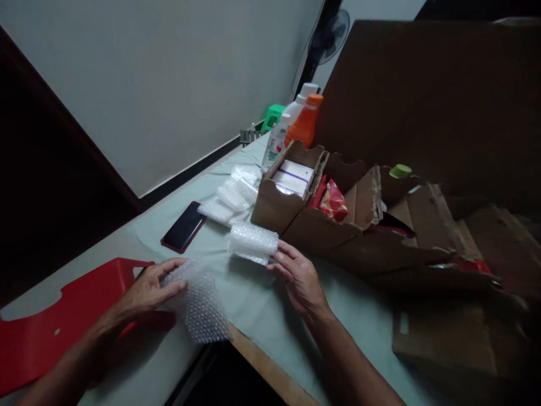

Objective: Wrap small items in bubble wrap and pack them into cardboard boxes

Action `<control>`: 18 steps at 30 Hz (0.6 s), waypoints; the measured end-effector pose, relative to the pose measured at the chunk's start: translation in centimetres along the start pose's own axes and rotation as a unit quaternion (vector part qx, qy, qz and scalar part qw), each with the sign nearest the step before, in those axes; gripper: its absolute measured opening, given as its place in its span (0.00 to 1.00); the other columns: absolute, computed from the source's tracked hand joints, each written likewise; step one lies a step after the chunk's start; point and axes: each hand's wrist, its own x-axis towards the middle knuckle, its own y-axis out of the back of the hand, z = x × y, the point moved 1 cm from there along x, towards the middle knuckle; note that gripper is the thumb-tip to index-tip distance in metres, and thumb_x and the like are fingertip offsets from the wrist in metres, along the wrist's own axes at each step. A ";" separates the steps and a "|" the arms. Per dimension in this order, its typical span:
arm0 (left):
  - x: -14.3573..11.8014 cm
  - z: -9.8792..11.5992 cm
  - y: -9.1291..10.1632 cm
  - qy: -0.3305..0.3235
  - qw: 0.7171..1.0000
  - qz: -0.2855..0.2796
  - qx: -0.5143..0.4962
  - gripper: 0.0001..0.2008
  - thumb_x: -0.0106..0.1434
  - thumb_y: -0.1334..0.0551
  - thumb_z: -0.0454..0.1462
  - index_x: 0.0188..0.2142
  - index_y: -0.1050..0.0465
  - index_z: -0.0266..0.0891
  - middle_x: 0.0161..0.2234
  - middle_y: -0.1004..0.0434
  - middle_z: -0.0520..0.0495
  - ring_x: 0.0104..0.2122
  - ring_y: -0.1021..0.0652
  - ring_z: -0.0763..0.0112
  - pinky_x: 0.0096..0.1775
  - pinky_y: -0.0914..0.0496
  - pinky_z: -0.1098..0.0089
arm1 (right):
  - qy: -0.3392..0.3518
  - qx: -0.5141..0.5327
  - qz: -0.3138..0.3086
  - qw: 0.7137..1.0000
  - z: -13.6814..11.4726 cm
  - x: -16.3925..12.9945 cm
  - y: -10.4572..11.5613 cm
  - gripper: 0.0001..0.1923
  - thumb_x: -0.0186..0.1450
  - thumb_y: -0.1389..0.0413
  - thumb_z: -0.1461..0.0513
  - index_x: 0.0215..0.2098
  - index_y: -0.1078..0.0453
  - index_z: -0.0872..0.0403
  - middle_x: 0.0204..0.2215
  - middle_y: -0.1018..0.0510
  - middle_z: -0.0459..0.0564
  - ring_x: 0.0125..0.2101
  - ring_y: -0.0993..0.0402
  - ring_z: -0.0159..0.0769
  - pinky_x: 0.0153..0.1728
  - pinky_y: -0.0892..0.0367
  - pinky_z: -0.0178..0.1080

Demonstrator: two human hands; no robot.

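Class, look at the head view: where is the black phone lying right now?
The black phone lies flat on the pale tablecloth, left of centre, just beyond the left hand and beside the bubble-wrapped bundles.
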 end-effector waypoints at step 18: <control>1.4 4.3 3.1 -0.030 0.999 0.036 0.020 0.32 0.50 0.30 0.58 0.47 0.21 0.40 0.42 0.16 0.42 0.38 0.18 0.56 0.35 0.23 0.67 | 0.177 -0.361 -0.023 0.915 1.5 0.9 2.0 0.13 0.65 0.47 0.61 0.44 0.22 0.53 0.40 0.17 0.51 0.42 0.23 0.44 0.47 0.31 0.46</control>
